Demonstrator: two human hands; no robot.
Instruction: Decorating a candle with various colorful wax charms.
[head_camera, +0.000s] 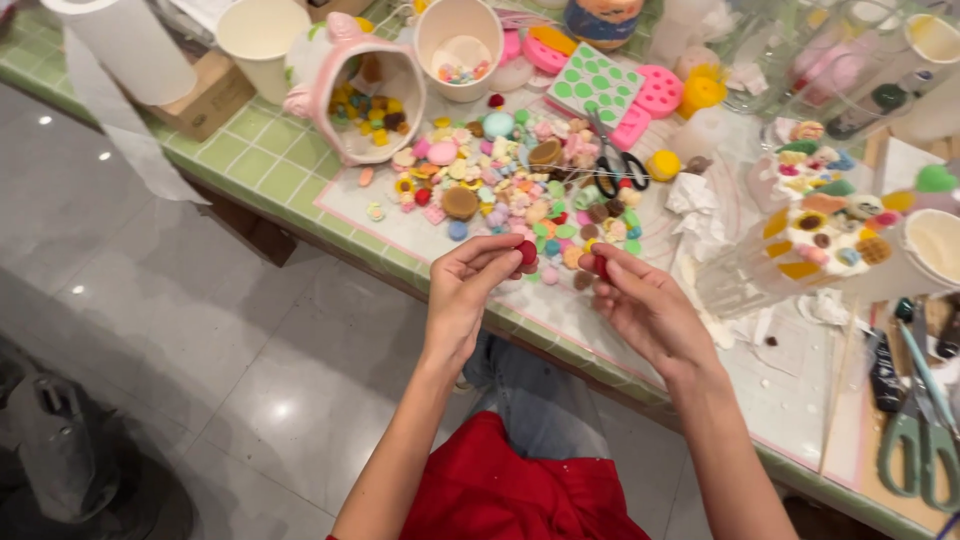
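My left hand (470, 285) pinches a small dark red round charm (526, 252) between thumb and fingertips, just over the near edge of the table. My right hand (645, 305) holds a second small red piece (600, 265) at its fingertips, a short way to the right of the first. Both hands hover in front of a spread of several small colourful charms (510, 185) lying on a clear mat (790, 385).
A tipped pink cup (345, 65) spills charms at the back left, near white cups (458, 35). Black-handled scissors (615, 165) lie behind the pile. A decorated clear piece (825, 235) sits to the right, green-handled scissors (920, 440) at the far right. A green tiled table (250, 160) holds everything.
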